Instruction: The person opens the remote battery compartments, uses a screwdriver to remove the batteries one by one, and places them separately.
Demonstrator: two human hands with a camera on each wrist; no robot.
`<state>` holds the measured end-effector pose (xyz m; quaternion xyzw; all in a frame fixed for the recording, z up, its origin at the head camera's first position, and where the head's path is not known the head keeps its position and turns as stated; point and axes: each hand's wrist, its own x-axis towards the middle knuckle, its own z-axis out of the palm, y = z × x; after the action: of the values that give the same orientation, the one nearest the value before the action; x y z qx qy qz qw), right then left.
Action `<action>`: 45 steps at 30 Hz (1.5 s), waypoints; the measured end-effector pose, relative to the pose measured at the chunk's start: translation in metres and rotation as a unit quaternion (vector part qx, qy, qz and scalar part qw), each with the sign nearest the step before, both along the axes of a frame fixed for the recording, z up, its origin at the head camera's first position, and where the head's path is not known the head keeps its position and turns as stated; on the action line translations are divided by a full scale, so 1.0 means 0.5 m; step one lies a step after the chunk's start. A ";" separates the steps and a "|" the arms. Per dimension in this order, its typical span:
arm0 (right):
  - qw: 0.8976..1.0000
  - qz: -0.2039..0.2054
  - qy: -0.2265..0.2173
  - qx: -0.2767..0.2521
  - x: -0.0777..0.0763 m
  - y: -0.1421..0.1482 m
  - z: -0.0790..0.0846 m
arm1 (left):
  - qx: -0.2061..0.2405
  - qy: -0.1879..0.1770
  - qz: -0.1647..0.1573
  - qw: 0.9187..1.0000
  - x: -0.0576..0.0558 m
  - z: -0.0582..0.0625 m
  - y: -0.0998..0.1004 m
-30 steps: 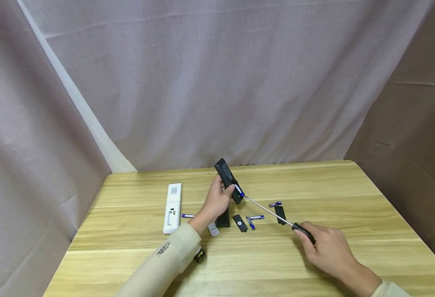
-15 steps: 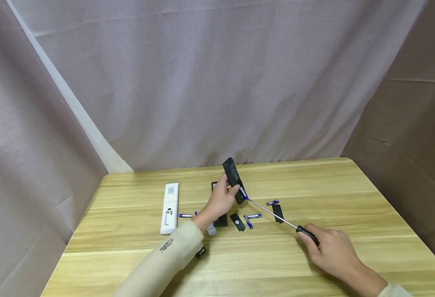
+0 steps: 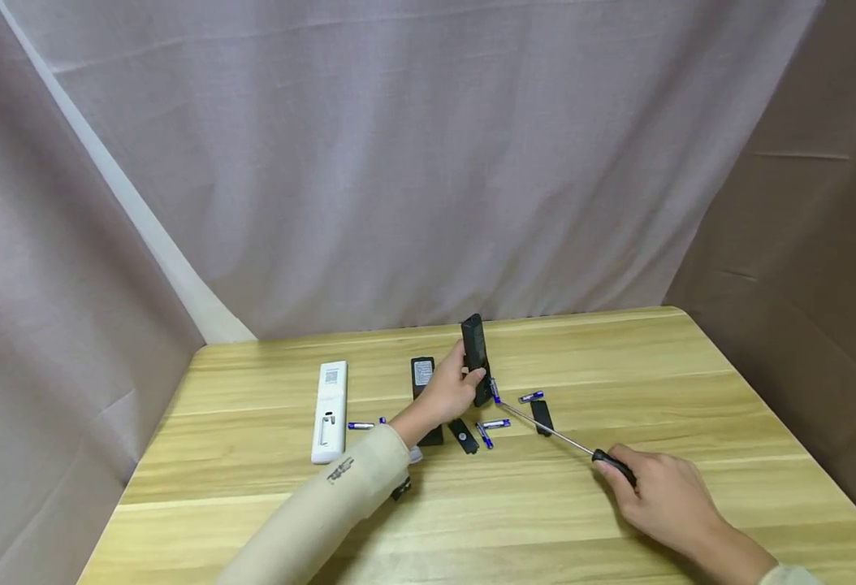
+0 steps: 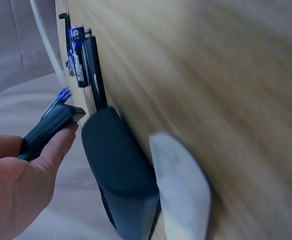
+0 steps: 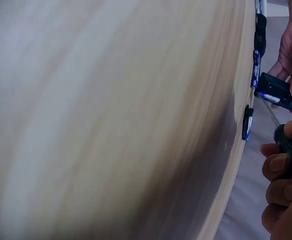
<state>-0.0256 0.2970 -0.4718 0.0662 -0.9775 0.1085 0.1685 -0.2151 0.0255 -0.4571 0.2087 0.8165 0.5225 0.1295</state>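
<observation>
My left hand (image 3: 448,394) holds a black remote control (image 3: 475,349) above the table, its long axis almost upright in the head view. A blue-and-white battery (image 3: 495,391) sticks out along the remote's right side, partly out of its compartment. My right hand (image 3: 662,500) grips the black handle of a screwdriver (image 3: 613,466), whose long metal shaft reaches left to the battery's lower end. In the left wrist view the remote (image 4: 50,127) lies between thumb and fingers, the battery (image 4: 55,100) on its far side. Curled fingers (image 5: 278,192) wrap the handle in the right wrist view.
A white remote (image 3: 329,413) with an uncovered compartment lies at left. Another black remote (image 3: 423,374) lies partly behind my left wrist. Black battery covers (image 3: 463,436) and several loose batteries (image 3: 497,423) are scattered near the middle. A small black object (image 3: 401,488) sits beside my left sleeve.
My left hand has moved right, turning the remote more upright. The battery now stands further out from the remote. My right hand and screwdriver have shifted slightly right and down.
</observation>
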 end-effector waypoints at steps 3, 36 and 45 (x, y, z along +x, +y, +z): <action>0.999 -0.014 -0.034 0.004 0.005 0.007 0.009 | -0.002 -0.001 -0.003 1.000 0.004 0.002 0.005; 1.000 -0.012 0.000 -0.012 -0.027 0.024 0.021 | 0.038 -0.028 0.021 0.999 0.026 0.011 -0.046; 0.999 -0.008 0.027 -0.022 -0.038 0.022 0.023 | 0.050 -0.036 0.010 0.998 0.058 0.018 -0.103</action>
<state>-0.0444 0.3081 -0.4604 0.0572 -0.9706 0.1265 0.1968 -0.1864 -0.0262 -0.4483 0.1877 0.7862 0.5713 0.1425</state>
